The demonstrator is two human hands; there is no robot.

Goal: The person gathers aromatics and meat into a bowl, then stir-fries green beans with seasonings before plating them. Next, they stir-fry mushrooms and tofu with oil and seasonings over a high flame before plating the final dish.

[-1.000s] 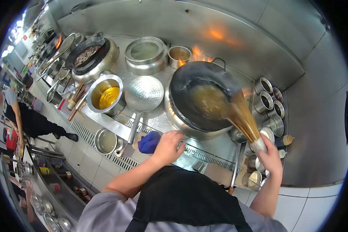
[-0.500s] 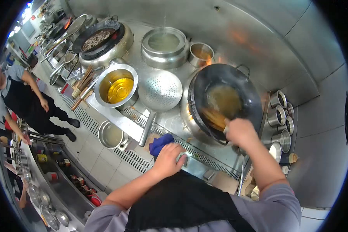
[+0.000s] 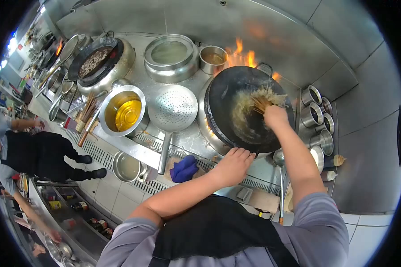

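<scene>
A large black wok [image 3: 225,95] sits on the burner in front of me, with cloudy liquid swirling in it. My right hand [image 3: 275,117] is closed around a bamboo wok brush [image 3: 261,104], its bristles splashing the liquid against the far right side of the bowl. At the near rim, my left hand [image 3: 234,166] is curled over the wok's near handle, which its fingers mostly hide. A crumpled blue cloth [image 3: 183,169] lies just left of that hand.
Flames [image 3: 240,57] rise behind the wok. To its left are a perforated strainer [image 3: 173,108], a pot of yellow oil [image 3: 106,116] and a water-filled pot [image 3: 165,71]. Several metal cups [image 3: 312,115] and a ladle [image 3: 280,187] stand right. A co-worker [image 3: 35,151] stands far left.
My left hand has moved right from beside the blue cloth to the wok's near rim. My right hand has moved the brush up and away from me, stirring up the liquid. Flames have grown behind the wok.
</scene>
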